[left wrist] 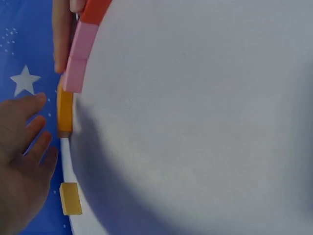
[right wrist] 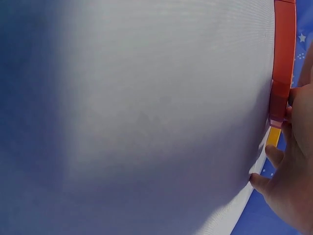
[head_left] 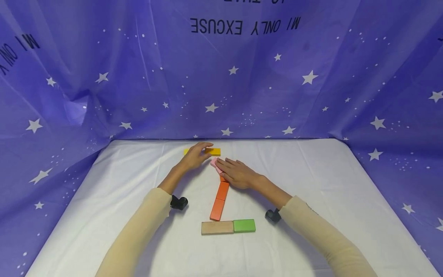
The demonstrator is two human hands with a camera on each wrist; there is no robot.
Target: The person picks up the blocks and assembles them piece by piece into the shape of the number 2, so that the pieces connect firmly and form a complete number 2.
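Note:
My left hand (head_left: 197,157) hovers over the row of yellow blocks near the table's far edge, fingers spread and holding nothing. Part of a yellow block (head_left: 215,152) shows to its right; the left wrist view shows an orange-yellow block (left wrist: 64,112) and a separate yellow block (left wrist: 71,199) beside the hand. My right hand (head_left: 238,175) lies with extended fingers at the pink blocks (left wrist: 84,40) and the upper end of the red-orange row, partly covering them. Two red-orange blocks (head_left: 217,209) continue end to end toward me.
Below the red-orange row, a plain wooden block (head_left: 217,227) and a green block (head_left: 244,226) lie end to end. A white cloth (head_left: 311,238) covers the table. A purple star-patterned curtain (head_left: 263,96) hangs behind and at both sides.

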